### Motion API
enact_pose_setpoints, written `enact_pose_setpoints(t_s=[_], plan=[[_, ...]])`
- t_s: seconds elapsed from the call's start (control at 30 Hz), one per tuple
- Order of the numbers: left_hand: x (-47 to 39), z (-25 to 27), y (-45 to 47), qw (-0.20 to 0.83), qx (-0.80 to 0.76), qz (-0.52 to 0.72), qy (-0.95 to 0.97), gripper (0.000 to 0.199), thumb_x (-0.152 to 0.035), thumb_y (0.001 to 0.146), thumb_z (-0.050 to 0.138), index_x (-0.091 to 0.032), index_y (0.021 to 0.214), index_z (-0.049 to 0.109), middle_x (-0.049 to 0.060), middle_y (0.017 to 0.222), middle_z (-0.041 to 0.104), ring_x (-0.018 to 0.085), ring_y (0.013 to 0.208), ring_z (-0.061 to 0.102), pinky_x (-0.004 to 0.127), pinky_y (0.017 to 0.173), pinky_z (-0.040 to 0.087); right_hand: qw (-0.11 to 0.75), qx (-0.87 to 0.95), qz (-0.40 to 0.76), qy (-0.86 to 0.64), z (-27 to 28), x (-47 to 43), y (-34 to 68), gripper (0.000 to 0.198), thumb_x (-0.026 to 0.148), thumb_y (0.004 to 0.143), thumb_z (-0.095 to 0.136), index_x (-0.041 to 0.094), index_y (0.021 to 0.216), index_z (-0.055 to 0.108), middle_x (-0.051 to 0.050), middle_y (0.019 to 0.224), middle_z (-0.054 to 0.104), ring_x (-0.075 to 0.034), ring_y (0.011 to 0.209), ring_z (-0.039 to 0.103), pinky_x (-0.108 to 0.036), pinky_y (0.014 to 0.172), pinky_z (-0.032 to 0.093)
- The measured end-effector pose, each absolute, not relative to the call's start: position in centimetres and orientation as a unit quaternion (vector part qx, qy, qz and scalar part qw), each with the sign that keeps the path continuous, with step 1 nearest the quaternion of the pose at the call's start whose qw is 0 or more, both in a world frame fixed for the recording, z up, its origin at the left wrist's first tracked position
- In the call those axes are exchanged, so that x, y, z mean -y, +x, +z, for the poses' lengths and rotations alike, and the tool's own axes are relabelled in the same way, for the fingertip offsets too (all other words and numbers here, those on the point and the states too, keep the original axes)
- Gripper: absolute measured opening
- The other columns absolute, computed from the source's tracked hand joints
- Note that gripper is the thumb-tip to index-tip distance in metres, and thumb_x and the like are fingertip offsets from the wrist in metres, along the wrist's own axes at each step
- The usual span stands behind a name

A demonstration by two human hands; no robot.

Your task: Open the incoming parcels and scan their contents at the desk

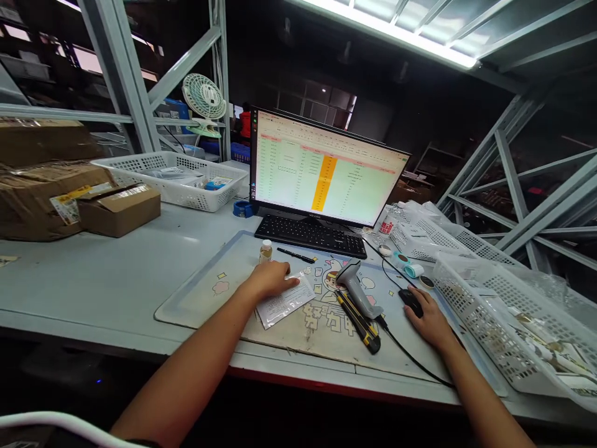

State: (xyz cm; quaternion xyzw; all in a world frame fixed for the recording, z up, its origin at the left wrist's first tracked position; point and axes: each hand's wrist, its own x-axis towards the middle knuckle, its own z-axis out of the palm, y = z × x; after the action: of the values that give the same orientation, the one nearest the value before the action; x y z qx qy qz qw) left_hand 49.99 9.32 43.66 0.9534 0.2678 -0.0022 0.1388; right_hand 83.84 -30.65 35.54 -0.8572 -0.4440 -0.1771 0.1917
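My left hand (269, 280) is at the middle of the desk mat, with its thumb on top of a clear plastic packet (289, 305) holding a printed white sheet. Its other fingers are curled and partly hidden. Just behind that hand stands a small bottle (265, 251) with a white cap and yellowish contents. On the right, my right hand (429, 317) is wrapped over a black computer mouse (411, 302). Between the hands lie a grey barcode scanner (358, 289) and a black-and-yellow utility knife (359, 323). A black pen (295, 255) rests behind the packet.
A monitor (321, 168) showing a spreadsheet stands behind a black keyboard (312, 236). White baskets (219, 199) sit at left and right. Cardboard boxes (124, 211) are stacked at far left, near a small fan (204, 98). The scanner's cable (415, 358) crosses the mat.
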Motion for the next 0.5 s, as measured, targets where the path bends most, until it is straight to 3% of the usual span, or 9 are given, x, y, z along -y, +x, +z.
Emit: enact_pose_setpoints(t_s=[0.1,0.33,0.5], plan=[[-9.4,44.0,49.7,0.14,-0.266,-0.027,0.953,0.051,-0.058,0.094,0.059,-0.018,0.123,0.074,0.02,0.129,0.072,0.04,0.118,0.068,0.044,0.092,0.054,0.217,0.45,-0.191,-0.845,34.7,30.7,84.0,0.059,0.048,0.099,0.049,0.02,0.151,0.054,-0.015,0.147,0.057,-0.034,0.132,0.059,-0.055,0.117,0.046],[-7.9,45.3,49.5,0.169,-0.244,-0.044,0.954,0.036,-0.046,0.101,0.056,-0.017,0.109,0.075,0.017,0.114,0.076,0.034,0.104,0.072,0.038,0.087,0.051,0.228,0.424,-0.205,-0.852,33.2,31.3,85.3,0.06,0.061,0.1,0.046,0.026,0.147,0.058,-0.012,0.145,0.059,-0.036,0.127,0.061,-0.055,0.112,0.05],[-7.6,45.4,49.6,0.172,-0.237,-0.009,0.956,0.03,-0.038,0.106,0.048,-0.018,0.115,0.069,0.016,0.113,0.075,0.034,0.111,0.069,0.037,0.088,0.049,0.217,0.417,-0.221,-0.855,32.7,31.1,85.5,0.062,0.063,0.099,0.045,0.023,0.143,0.06,-0.013,0.143,0.06,-0.039,0.124,0.061,-0.058,0.107,0.053]])
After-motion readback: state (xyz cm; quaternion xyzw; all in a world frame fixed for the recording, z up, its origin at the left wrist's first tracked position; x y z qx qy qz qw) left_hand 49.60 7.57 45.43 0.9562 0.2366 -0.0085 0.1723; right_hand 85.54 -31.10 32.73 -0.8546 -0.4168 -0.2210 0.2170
